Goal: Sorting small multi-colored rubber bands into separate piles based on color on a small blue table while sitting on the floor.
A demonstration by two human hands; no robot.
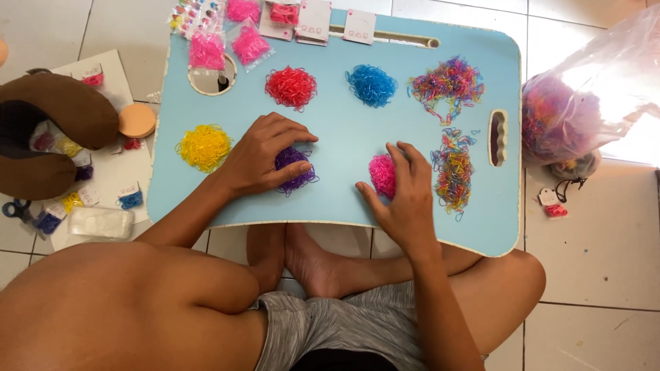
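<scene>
Clear bag (605, 75) of mixed bands, small packets (249, 44) of pink bands

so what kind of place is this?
Probably a home floor used as a craft spot. The person sits cross-legged on white tiles with a blue lap tray across the legs, sorted bands on it: left hand on a purple pile, right hand on a pink pile.

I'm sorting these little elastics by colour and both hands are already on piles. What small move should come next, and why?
Probably close the left hand on the purple pile and pinch up a few bands: its fingers already rest on that pile, as the right hand does on the pink pile, and both piles lie loose on the blue lap tray.
</scene>
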